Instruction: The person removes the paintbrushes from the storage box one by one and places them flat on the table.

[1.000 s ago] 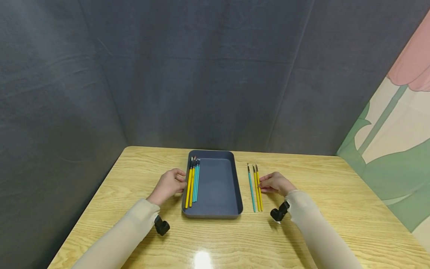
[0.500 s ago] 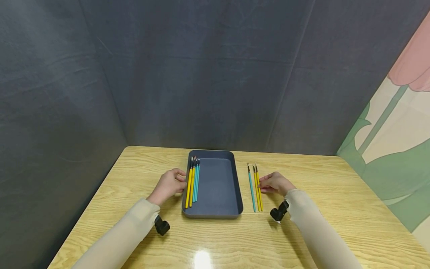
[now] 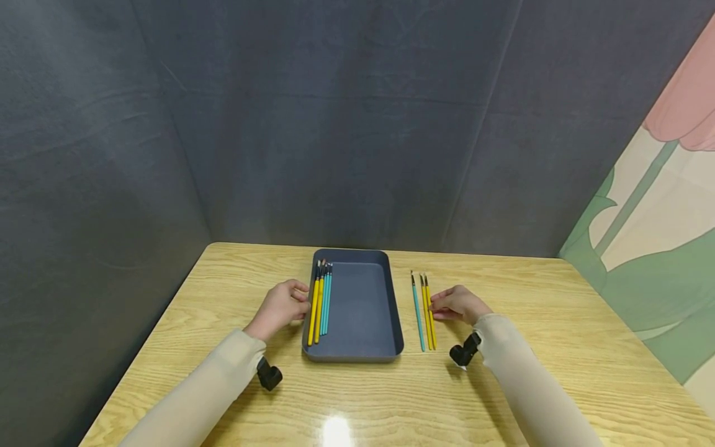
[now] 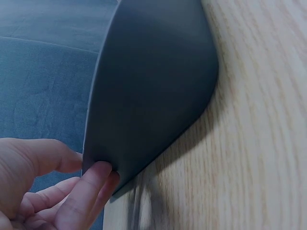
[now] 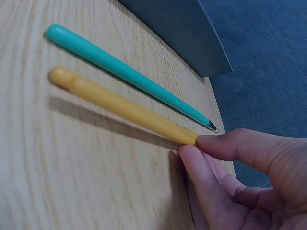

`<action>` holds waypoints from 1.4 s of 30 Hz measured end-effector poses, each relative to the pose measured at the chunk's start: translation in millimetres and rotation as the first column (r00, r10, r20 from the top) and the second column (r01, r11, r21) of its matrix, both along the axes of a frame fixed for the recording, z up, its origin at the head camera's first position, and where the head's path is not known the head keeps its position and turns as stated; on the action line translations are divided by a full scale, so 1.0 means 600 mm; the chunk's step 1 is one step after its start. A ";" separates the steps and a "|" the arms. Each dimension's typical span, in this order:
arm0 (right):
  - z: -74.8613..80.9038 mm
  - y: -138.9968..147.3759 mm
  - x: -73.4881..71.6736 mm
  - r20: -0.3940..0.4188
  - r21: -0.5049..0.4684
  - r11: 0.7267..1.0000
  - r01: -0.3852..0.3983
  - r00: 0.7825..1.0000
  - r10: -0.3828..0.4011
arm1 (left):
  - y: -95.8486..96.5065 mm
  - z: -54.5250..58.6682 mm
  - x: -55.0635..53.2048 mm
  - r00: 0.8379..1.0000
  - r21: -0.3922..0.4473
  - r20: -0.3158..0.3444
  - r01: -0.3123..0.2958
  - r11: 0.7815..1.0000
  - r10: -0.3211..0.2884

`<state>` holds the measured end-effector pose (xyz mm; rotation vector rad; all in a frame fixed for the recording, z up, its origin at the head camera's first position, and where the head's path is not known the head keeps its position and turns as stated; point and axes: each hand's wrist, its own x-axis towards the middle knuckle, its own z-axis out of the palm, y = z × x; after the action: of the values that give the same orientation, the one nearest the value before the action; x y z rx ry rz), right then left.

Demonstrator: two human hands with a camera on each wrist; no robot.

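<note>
A dark grey rectangular tray lies on the wooden table, with yellow paintbrushes and teal paintbrushes along its left side. My left hand pinches the tray's left wall; in the left wrist view, the index fingertip presses the outer face and the thumb meets the rim. Right of the tray lie a teal paintbrush and two yellow paintbrushes side by side. My right hand pinches the rightmost yellow paintbrush between thumb and fingers. The right wrist view shows its yellow handle over its shadow.
A grey curtain hangs behind the table. At the far right is a wall panel with a painted flower. Small black cameras sit at both wrists.
</note>
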<state>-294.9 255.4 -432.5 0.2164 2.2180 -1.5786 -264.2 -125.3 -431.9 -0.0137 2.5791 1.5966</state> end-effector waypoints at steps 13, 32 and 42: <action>0.005 0.006 0.004 0.006 -0.030 0.999 -0.026 1.000 0.026 | 0.001 -0.002 -0.002 1.000 0.002 -0.001 0.001 1.000 -0.001; 0.042 -0.007 0.000 -0.047 -0.191 0.975 -0.109 0.994 0.101 | 0.003 -0.001 0.001 1.000 -0.007 -0.003 0.002 1.000 -0.002; 0.086 -0.069 -0.004 -0.102 -0.204 0.967 -0.153 0.986 0.134 | 0.002 -0.003 0.000 1.000 -0.001 -0.001 0.003 1.000 -0.003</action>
<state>-297.0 214.1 -380.9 -0.0753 2.0566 -1.7558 -264.0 -124.1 -433.5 -0.0099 2.5798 1.5942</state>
